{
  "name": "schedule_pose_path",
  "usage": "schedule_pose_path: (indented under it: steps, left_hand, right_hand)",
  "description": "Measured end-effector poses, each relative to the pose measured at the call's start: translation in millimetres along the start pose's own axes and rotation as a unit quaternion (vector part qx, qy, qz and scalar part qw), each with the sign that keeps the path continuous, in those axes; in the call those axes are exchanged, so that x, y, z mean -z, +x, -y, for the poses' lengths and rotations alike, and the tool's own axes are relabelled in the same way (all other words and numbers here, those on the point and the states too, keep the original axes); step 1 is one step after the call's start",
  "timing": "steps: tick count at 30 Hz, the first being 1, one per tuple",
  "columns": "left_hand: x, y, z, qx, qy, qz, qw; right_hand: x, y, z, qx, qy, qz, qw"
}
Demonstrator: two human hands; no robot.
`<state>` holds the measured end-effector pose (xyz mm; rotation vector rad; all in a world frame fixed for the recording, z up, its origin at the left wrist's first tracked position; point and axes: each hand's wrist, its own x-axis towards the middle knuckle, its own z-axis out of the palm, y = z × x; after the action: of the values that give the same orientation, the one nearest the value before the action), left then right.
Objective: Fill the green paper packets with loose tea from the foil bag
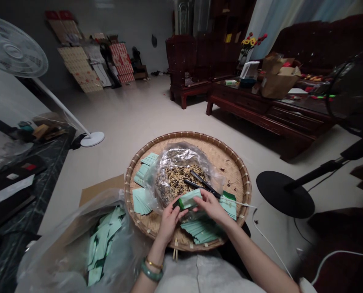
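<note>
L hand (pixel 169 221) and R hand (pixel 210 207) were both narrow, fingers and thumbs pinching a small green-and-white carton (pixel 187 200) between them, just over the near half of the round bamboo tray (pixel 227 152). On the tray, behind the carton, sat a clear plastic bag (pixel 181 156) of mixed seeds (pixel 181 183), w/ two black sticks (pixel 204 184) lying across it, their ends near R hand. Pale green cards (pixel 141 201) lay in loose stacks on the tray's left side, w/ more under the hands and at its right edge. Left of the tray, a second clear bag (pixel 102 244) held more green cards. My read on risks: the carton looked thin, so too hard a pinch could crush it, and a slip could drop it onto the stacks and scatter them. The sticks weren't held by anything, so a knock could roll them off the bag. If the bag's mouth was loose (can't tell), a bump could spill seeds into the tray. The white cable (pixel 270 236) right of the tray could also snag R arm.
</note>
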<state>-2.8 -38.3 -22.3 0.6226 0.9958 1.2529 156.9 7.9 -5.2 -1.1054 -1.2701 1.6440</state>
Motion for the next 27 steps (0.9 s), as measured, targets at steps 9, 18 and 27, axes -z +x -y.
schedule_pose_path:
  steps: [9,18,27]
  left_hand:
    - [3.8,-3.0,-11.9,0.022,0.062,0.060,0.996]
    - [7.9,-4.3,-13.7,0.018,0.045,0.059,0.997]
    - [14.6,-0.7,-20.0,0.019,0.103,0.026,0.994]
  right_hand:
    - [15.7,-3.0,10.8,-0.051,0.019,0.156,0.986]
    - [14.8,14.1,11.3,-0.073,0.045,0.171,0.981]
    - [22.1,19.1,16.5,-0.096,0.077,0.222,0.967]
